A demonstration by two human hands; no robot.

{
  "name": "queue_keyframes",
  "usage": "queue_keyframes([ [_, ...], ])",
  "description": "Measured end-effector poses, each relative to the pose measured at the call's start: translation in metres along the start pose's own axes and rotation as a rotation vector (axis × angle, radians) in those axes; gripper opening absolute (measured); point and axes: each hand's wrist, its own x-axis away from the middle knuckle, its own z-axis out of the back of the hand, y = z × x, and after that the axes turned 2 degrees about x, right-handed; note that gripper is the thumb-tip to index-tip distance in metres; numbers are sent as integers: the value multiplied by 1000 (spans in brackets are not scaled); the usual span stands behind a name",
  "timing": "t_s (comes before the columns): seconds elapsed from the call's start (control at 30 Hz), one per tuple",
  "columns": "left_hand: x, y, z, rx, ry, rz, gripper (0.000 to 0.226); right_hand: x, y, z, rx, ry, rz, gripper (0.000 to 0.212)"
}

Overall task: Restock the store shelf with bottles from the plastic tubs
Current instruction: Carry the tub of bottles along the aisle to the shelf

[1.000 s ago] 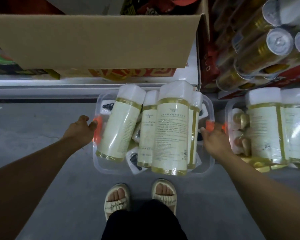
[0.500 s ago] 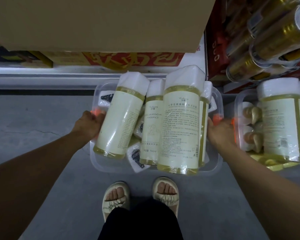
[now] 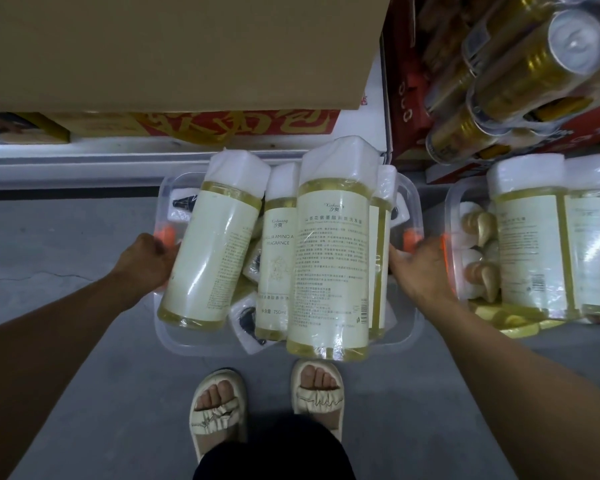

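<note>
A clear plastic tub (image 3: 194, 342) with orange latches is held above the grey floor in front of my feet. It is piled with several tall yellow shampoo bottles (image 3: 329, 265) with white caps, wrapped in film, plus small white pump packets. My left hand (image 3: 146, 261) grips the tub's left side by the orange latch. My right hand (image 3: 418, 268) grips its right side by the other latch. A second clear tub (image 3: 452, 216) with more of the same bottles sits on the floor to the right.
A large cardboard box (image 3: 174, 50) overhangs the low shelf edge (image 3: 66, 157) ahead. Gold bottles (image 3: 534, 74) with white caps lie stacked on the shelf at the upper right, beside a red carton (image 3: 406, 109). My sandalled feet (image 3: 267, 407) stand just behind the tub.
Both hands closed onto the tub's sides at the orange latches and the tub has come up toward me, looming larger, with the view shifted closer to the shelf.
</note>
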Motion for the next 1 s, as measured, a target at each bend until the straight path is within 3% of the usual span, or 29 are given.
queue_keyframes([
  [0.13,1,0,1,-23,4,0,37,7,-4,10,46,-59,40,69],
  [0.5,5,5,2,-54,19,79,39,0,-7,13,32,-101,28,56],
  [0.7,22,25,3,150,-16,100,55,7,-18,19,-16,-180,32,37],
  [0.83,33,30,9,223,-45,97,73,12,-23,25,-170,-225,-46,47],
  [1.0,41,36,9,289,-66,86,80,17,-25,33,-364,-372,-118,101],
])
